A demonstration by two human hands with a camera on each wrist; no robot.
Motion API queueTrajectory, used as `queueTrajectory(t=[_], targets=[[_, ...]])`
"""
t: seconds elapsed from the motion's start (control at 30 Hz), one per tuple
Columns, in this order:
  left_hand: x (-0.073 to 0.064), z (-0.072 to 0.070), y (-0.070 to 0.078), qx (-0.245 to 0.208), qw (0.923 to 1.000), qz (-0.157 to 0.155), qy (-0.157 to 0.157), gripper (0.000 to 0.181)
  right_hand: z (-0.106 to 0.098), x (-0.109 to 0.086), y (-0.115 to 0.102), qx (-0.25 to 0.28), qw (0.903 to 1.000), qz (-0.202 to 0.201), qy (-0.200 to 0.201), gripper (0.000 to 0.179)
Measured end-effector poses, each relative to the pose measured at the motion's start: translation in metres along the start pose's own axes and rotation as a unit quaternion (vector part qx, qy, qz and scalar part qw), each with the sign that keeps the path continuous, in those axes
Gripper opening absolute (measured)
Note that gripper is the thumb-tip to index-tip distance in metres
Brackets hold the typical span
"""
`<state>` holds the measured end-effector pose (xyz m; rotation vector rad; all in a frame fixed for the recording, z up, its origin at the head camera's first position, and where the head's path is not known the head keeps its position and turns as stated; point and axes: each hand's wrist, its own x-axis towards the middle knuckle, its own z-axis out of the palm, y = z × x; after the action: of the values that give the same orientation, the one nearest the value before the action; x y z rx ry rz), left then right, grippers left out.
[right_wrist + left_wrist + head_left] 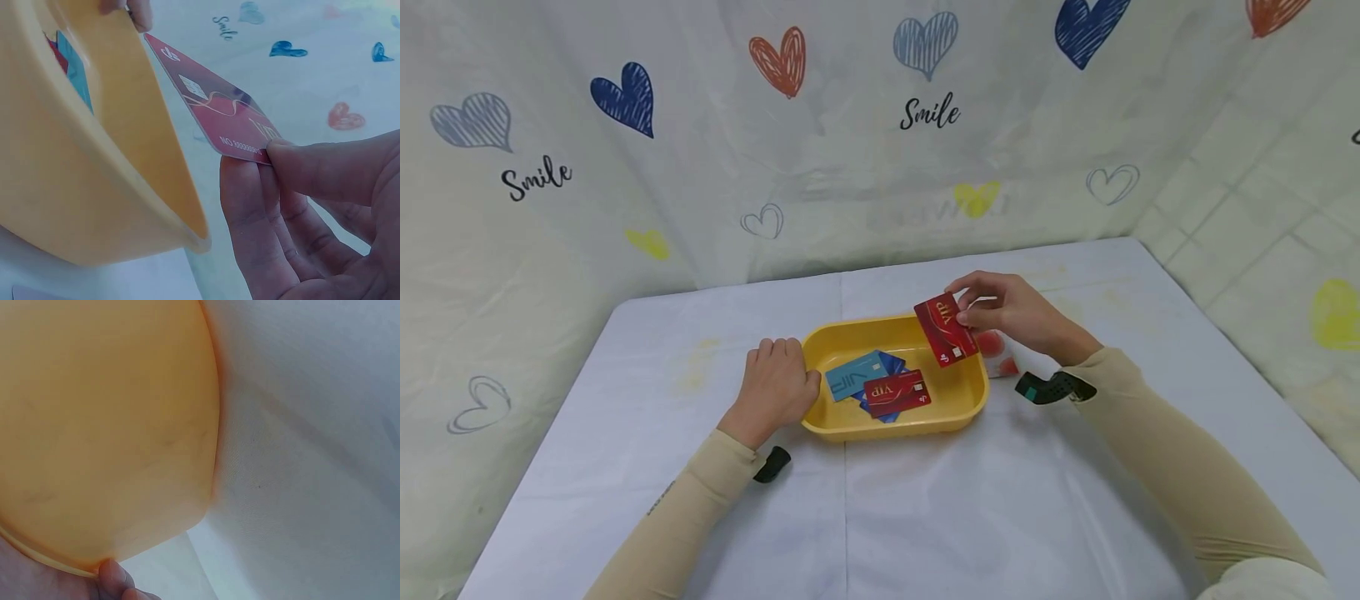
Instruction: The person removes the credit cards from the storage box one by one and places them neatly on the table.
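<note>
My left hand (pixel 775 385) grips the left end of a yellow plastic tray (pixel 895 431). Its fingers (pixel 112 578) show at the rim in the left wrist view, where the tray's outer wall fills much of the picture. Between thumb and fingers, my right hand (pixel 1017 315) pinches a red VIP card (pixel 942 333) by one edge. That card is tilted over the tray's right end, above the rim. Inside the tray lie another red VIP card (pixel 898 393), a light blue VIP card (pixel 854 375) and darker blue cards (pixel 892 363), overlapping and partly hidden.
A white item with red patches (pixel 1003 360) lies against the tray's right end, partly hidden by the right hand. The table (pixel 865 525) has a white cover. Behind it hangs a pale sheet (pixel 842 150) printed with hearts and "Smile".
</note>
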<state>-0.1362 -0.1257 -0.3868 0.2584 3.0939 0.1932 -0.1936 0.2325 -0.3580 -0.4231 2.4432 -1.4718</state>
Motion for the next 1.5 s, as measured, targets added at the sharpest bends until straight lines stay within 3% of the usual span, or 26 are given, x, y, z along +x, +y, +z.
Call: queueTrajectory(t=[0.73,1.5], targets=[[0.000,0.002,0.000,-0.002,1.0000,0.001,0.002,0.029,-0.008,-0.011,0.012,-0.002,0.9986,0.027,0.046,0.038],[-0.001,0.001,0.000,-0.011,0.9999,0.001,-0.001,0.027,-0.031,-0.033,0.037,-0.010,0.9941,0.062,0.088,0.043]])
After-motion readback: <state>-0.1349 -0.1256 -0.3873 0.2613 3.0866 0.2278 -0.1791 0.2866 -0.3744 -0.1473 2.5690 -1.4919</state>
